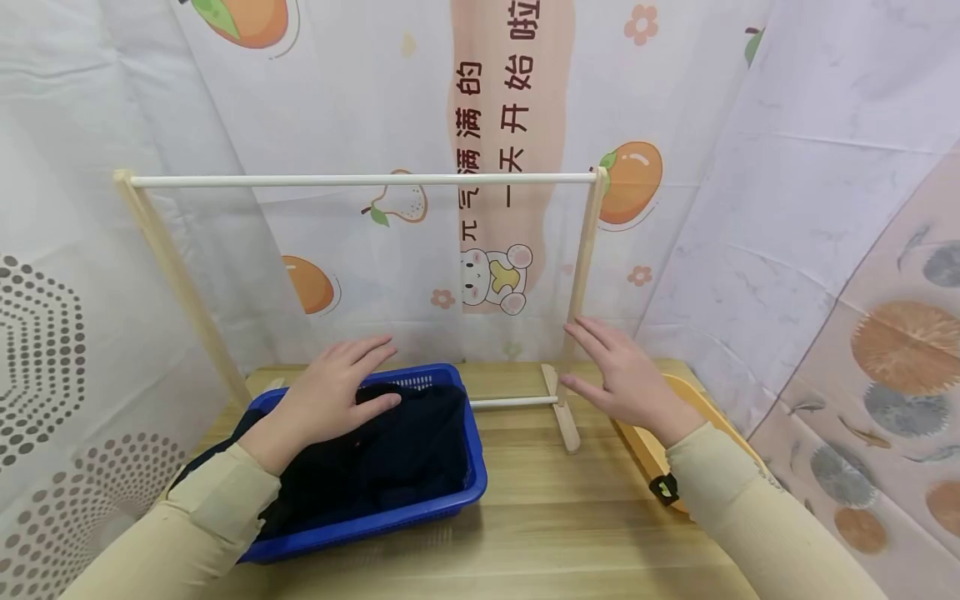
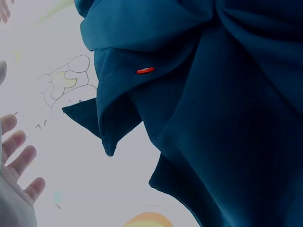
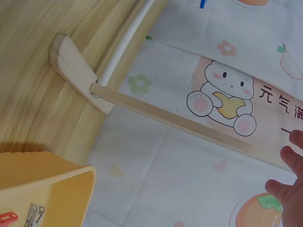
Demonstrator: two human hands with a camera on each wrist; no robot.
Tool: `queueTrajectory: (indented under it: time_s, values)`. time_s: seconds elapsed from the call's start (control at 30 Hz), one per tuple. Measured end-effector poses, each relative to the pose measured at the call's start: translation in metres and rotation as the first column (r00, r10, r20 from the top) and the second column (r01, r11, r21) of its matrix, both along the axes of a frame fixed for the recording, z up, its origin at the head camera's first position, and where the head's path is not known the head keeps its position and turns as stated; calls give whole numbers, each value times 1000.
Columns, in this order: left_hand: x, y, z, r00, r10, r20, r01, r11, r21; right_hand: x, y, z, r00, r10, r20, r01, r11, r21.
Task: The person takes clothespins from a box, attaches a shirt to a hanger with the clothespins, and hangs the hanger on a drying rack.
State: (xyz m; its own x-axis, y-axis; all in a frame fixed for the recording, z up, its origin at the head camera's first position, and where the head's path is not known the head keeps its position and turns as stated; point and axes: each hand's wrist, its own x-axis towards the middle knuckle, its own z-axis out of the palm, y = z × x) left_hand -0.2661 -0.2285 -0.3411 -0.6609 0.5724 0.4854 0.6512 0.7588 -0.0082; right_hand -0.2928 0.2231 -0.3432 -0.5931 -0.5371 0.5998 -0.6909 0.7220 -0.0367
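My left hand (image 1: 330, 396) hovers over the blue plastic basket (image 1: 476, 450), its fingers extended and holding nothing. Dark navy cloth (image 1: 405, 458) fills that basket; in the left wrist view the cloth (image 2: 175, 104) shows folds, pointed corners and a small red mark (image 2: 145, 70). Fingers (image 2: 22, 161) of the left hand appear at that view's left edge. My right hand (image 1: 622, 375) is raised with spread fingers, its fingertips overlapping the right post (image 1: 587, 258) of a wooden rack in the head view. It too holds nothing.
The rack's white top bar (image 1: 360, 180) spans above the basket, with a lower bar (image 1: 513, 402) and wooden foot (image 1: 566, 425). At right stands a yellow box (image 3: 71, 182) holding a red item (image 3: 8, 218) and small metal pieces (image 3: 33, 215). Printed curtains surround the wooden table (image 1: 540, 533).
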Motion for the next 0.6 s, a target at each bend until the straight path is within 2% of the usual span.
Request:
queueTrajectory:
  time_s: [0.1,0.27,0.6]
  values:
    - [0,0,2,998,-23,-66,26,999,41,1,-1,2,997,41,-59,-45,998,-52]
    - [-1,0,6,982,-61,-177,78,993,90,1,-3,3,985,107,-134,-124,984,-127]
    - [-4,-1,11,945,-135,-299,191,967,167,5,-10,6,976,161,-144,-201,920,-336]
